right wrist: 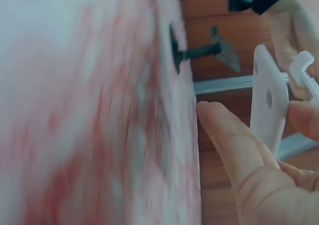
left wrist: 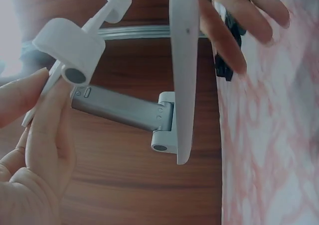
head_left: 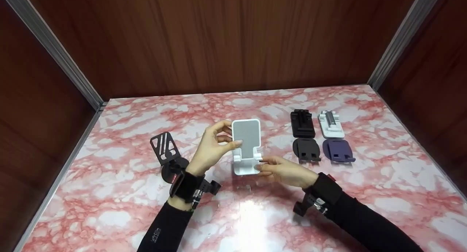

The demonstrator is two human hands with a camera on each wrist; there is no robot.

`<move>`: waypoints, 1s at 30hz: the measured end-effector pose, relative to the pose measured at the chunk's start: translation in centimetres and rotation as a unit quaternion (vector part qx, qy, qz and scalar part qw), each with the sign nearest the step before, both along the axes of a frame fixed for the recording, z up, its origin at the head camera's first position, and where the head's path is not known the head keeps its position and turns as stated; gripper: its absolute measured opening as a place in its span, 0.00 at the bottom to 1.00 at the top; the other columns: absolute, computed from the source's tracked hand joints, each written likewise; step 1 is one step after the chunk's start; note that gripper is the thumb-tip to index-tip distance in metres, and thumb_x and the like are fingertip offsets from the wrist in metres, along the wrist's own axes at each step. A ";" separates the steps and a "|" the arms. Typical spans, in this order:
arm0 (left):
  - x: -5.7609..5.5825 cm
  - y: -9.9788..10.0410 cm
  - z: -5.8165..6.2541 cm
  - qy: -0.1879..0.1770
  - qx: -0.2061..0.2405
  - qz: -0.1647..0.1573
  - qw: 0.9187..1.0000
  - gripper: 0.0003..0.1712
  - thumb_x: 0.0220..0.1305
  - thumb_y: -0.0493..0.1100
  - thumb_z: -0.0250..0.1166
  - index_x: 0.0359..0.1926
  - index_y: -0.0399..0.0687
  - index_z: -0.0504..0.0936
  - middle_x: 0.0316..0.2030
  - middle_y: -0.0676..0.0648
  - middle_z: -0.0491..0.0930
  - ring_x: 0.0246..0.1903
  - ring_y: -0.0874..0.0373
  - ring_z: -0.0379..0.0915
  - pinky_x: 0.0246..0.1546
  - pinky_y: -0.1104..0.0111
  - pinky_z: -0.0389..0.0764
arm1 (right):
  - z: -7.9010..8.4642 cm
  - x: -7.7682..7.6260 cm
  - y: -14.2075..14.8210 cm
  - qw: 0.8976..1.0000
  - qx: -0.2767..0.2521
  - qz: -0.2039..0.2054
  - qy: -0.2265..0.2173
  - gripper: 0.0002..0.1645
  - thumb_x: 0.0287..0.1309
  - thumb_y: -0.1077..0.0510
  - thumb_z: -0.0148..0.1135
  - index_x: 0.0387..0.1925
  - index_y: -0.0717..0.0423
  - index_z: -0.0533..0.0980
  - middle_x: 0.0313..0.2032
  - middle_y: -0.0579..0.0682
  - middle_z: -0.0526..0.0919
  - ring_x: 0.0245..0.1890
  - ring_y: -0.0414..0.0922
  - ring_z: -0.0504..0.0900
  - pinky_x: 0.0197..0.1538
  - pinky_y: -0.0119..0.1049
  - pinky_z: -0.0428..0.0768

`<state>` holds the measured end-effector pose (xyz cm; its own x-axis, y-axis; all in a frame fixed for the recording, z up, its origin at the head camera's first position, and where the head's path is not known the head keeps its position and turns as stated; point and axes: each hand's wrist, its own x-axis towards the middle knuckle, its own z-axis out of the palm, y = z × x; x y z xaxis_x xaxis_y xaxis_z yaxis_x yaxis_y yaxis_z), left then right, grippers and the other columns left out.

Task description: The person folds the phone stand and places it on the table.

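Observation:
A white phone stand [head_left: 246, 140] with a grey pad on its face is held up by both hands. My left hand [head_left: 213, 146] pinches the upper plate at its left edge, thumb on the front. Lower down, my right hand [head_left: 286, 170] grips the right side of the base. From the left wrist view, the stand is unfolded: a silver arm [left wrist: 119, 110] joins the held plate to the flat white base [left wrist: 184, 80]. The right wrist view has the base [right wrist: 269, 100] between thumb and fingers of my right hand [right wrist: 259, 185].
A black unfolded stand [head_left: 166, 149] is beside my left wrist. Toward the right lie folded stands: a black one [head_left: 303, 124], a white one [head_left: 331, 125], a dark grey one [head_left: 307, 149] and a purple one [head_left: 339, 150]. Wooden panels [head_left: 226, 40] enclose the marbled table [head_left: 120, 193].

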<state>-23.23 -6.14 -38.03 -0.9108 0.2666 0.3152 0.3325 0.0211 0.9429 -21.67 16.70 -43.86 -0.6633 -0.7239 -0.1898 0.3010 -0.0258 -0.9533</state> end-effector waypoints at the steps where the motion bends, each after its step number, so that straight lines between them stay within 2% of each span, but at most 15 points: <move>1: 0.0 0.2 0.1 0.004 -0.002 -0.001 1.000 0.21 0.47 0.30 0.69 0.44 0.34 0.76 0.33 0.45 0.76 0.30 0.59 0.75 0.37 0.71 0.80 | 0.0 0.2 -0.2 0.999 -0.024 -0.008 -0.024 0.31 0.65 0.60 0.50 0.66 0.64 0.56 0.61 0.59 0.70 0.61 0.58 0.69 0.66 0.55 0.62; 4: 0.2 0.6 0.4 0.012 -0.006 0.000 1.000 0.21 0.47 0.31 0.69 0.45 0.35 0.76 0.34 0.45 0.77 0.31 0.59 0.76 0.39 0.70 0.80 | 0.3 0.7 -0.7 0.995 -0.067 -0.038 -0.068 0.33 0.63 0.63 0.51 0.67 0.63 0.53 0.59 0.58 0.72 0.57 0.52 0.75 0.65 0.48 0.66; 7: 0.1 0.8 0.6 0.023 -0.011 0.010 1.000 0.22 0.48 0.32 0.70 0.47 0.37 0.77 0.36 0.43 0.78 0.33 0.58 0.77 0.43 0.68 0.79 | 0.8 1.2 -0.8 0.990 -0.079 -0.068 -0.091 0.32 0.62 0.64 0.53 0.65 0.65 0.55 0.54 0.56 0.75 0.51 0.47 0.80 0.61 0.39 0.72; 11: 0.1 0.8 0.6 0.033 -0.015 0.010 0.999 0.22 0.51 0.36 0.69 0.49 0.40 0.77 0.44 0.43 0.77 0.44 0.54 0.75 0.51 0.65 0.78 | 1.5 1.8 -0.8 0.987 -0.081 -0.086 -0.106 0.27 0.61 0.63 0.54 0.60 0.64 0.60 0.49 0.54 0.78 0.46 0.45 0.82 0.58 0.37 0.75; 15: 0.4 1.0 0.8 0.026 -0.032 -0.021 0.999 0.24 0.55 0.38 0.67 0.54 0.42 0.75 0.53 0.43 0.74 0.55 0.51 0.71 0.60 0.62 0.71 | 1.8 2.1 -0.9 0.986 -0.083 -0.098 -0.105 0.23 0.60 0.64 0.54 0.57 0.64 0.62 0.46 0.53 0.78 0.44 0.44 0.83 0.55 0.35 0.77; 19: 1.1 1.1 1.7 0.022 -0.063 -0.053 0.996 0.28 0.55 0.38 0.66 0.58 0.40 0.72 0.54 0.41 0.76 0.58 0.51 0.70 0.66 0.59 0.64 | 1.8 2.1 -0.9 0.987 -0.086 -0.093 -0.098 0.29 0.60 0.66 0.53 0.61 0.69 0.57 0.48 0.54 0.78 0.44 0.44 0.83 0.54 0.32 0.77; 23: 1.3 1.1 2.2 0.035 -0.079 -0.060 0.994 0.29 0.54 0.38 0.67 0.58 0.39 0.72 0.51 0.41 0.78 0.55 0.53 0.73 0.64 0.59 0.67 | 1.8 2.2 -0.9 0.988 -0.089 -0.081 -0.096 0.30 0.60 0.66 0.52 0.62 0.71 0.56 0.49 0.54 0.79 0.46 0.44 0.82 0.54 0.31 0.77; 27: 1.0 0.9 2.0 0.043 -0.069 -0.064 0.995 0.28 0.53 0.36 0.68 0.56 0.36 0.73 0.48 0.38 0.80 0.50 0.51 0.77 0.56 0.59 0.75 | 1.8 2.1 -0.8 0.989 -0.092 -0.068 -0.098 0.29 0.61 0.65 0.51 0.62 0.71 0.57 0.50 0.55 0.79 0.50 0.48 0.81 0.56 0.33 0.76; 30: 0.9 0.9 1.8 0.050 -0.064 -0.066 0.995 0.27 0.52 0.35 0.68 0.54 0.34 0.74 0.46 0.37 0.81 0.47 0.50 0.79 0.52 0.59 0.78 | 1.9 2.2 -0.8 0.989 -0.092 -0.061 -0.102 0.29 0.62 0.65 0.51 0.62 0.71 0.57 0.51 0.56 0.79 0.52 0.49 0.80 0.57 0.35 0.75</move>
